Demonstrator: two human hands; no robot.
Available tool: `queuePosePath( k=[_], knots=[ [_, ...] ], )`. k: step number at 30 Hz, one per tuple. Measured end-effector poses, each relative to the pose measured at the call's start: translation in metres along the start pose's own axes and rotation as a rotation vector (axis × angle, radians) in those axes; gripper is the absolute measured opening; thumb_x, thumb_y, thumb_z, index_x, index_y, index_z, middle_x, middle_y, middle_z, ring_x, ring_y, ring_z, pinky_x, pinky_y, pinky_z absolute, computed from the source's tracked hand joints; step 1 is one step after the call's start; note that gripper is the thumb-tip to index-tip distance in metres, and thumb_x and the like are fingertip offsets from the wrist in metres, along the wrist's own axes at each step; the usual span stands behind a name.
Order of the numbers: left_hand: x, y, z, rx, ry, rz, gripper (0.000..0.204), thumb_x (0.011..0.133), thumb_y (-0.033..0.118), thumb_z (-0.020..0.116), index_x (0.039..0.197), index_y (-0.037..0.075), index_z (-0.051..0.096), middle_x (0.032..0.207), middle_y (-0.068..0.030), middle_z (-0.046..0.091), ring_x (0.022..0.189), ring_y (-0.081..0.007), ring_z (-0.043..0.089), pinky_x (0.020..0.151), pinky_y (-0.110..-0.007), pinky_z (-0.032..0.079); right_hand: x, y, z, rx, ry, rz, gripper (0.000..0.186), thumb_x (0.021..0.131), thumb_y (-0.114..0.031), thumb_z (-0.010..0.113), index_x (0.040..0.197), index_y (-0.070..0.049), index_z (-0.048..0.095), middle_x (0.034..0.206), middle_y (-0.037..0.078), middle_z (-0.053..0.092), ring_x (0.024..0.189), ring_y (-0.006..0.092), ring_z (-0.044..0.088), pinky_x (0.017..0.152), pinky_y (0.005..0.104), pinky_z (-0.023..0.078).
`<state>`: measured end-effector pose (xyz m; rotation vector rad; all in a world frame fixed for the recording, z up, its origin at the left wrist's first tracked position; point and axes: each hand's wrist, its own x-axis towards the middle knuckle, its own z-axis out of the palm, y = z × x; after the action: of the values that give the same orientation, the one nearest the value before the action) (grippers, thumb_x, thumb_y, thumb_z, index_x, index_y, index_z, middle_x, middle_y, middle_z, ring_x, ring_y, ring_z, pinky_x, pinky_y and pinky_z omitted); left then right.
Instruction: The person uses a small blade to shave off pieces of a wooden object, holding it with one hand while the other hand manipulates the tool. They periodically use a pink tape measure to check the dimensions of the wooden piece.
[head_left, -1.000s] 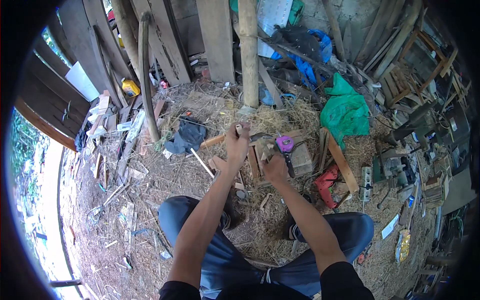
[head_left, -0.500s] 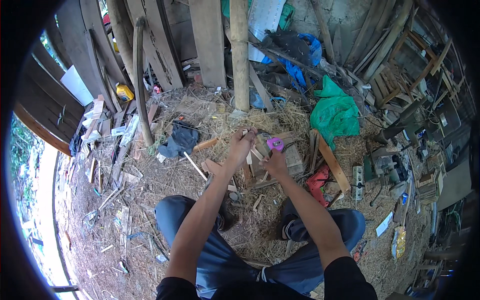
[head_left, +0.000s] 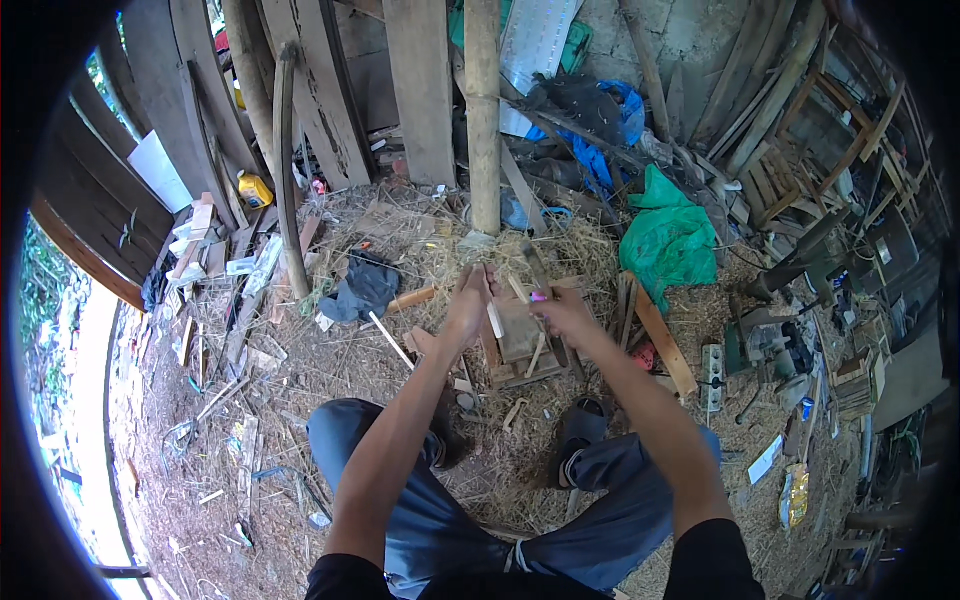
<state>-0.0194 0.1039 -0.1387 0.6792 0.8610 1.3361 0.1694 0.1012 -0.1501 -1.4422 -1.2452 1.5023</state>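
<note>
Pinched in my left hand [head_left: 470, 305] is a short pale wooden stick [head_left: 496, 319], pointing down toward a low wooden block [head_left: 518, 340]. To its right, my right hand [head_left: 566, 314] is closed around a long, narrow dark tool [head_left: 536, 264]. One end of that tool rises beyond the fingers and the other hangs below; its exact kind is unclear. A bit of the purple tape measure [head_left: 538, 297] shows beside the right fingers, mostly hidden. Another thin stick [head_left: 537, 355] leans at the block's front.
An orange-brown board [head_left: 662, 335] and a partly hidden red power tool [head_left: 645, 356] lie right of the block. Farther out are a power strip [head_left: 712, 378], green plastic sheet [head_left: 668, 235], dark cloth [head_left: 362, 286] and wooden post [head_left: 484, 150]. Straw and scraps litter the ground.
The purple tape measure, plainly visible in my right hand before, is now mostly hidden, and that hand grips the long tool. My left hand's stick now points downward. My right forearm covers more of the red tool.
</note>
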Motion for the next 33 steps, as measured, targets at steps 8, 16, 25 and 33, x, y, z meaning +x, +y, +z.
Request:
queuePosePath(
  k=[8,16,25,33],
  knots=[
    [-0.013,0.005,0.015,0.326,-0.129,0.222,0.014,0.081,0.003,0.069,0.094,0.0,0.064,0.083,-0.0019,0.065,0.078,-0.0081,0.058,0.072,-0.023,0.046,-0.048,-0.071,-0.048,0.361,-0.226,0.22,0.015,0.085,-0.014,0.063,0.092,-0.004,0.054,0.066,-0.004,0.045,0.045,0.0017,0.032,0.036,0.0182,0.023],
    [-0.008,-0.045,0.013,0.634,-0.099,0.293,0.016,0.077,0.002,0.071,0.092,-0.002,0.068,0.082,-0.0039,0.067,0.072,-0.006,0.056,0.068,-0.022,0.046,-0.026,-0.045,-0.04,0.156,-0.097,0.098,0.023,0.087,-0.024,0.063,0.096,-0.005,0.055,0.063,-0.005,0.044,0.047,0.0025,0.038,0.037,0.02,0.027],
    [-0.003,-0.071,0.008,0.572,-0.047,0.238,0.02,0.081,0.003,0.068,0.099,-0.004,0.066,0.089,-0.0065,0.067,0.08,-0.0089,0.06,0.073,-0.022,0.048,-0.01,-0.035,-0.028,-0.221,0.006,0.049,0.031,0.084,-0.026,0.065,0.098,0.002,0.062,0.064,0.002,0.055,0.05,0.007,0.046,0.042,0.026,0.035],
    [0.02,-0.029,0.005,0.573,-0.142,0.275,0.022,0.081,0.002,0.068,0.101,-0.005,0.064,0.093,-0.008,0.066,0.082,-0.0108,0.062,0.074,-0.023,0.048,-0.008,-0.051,-0.02,-0.168,0.038,-0.118,0.031,0.083,-0.026,0.065,0.092,0.003,0.064,0.07,0.004,0.059,0.055,0.0081,0.049,0.047,0.0268,0.037]
  ],
)
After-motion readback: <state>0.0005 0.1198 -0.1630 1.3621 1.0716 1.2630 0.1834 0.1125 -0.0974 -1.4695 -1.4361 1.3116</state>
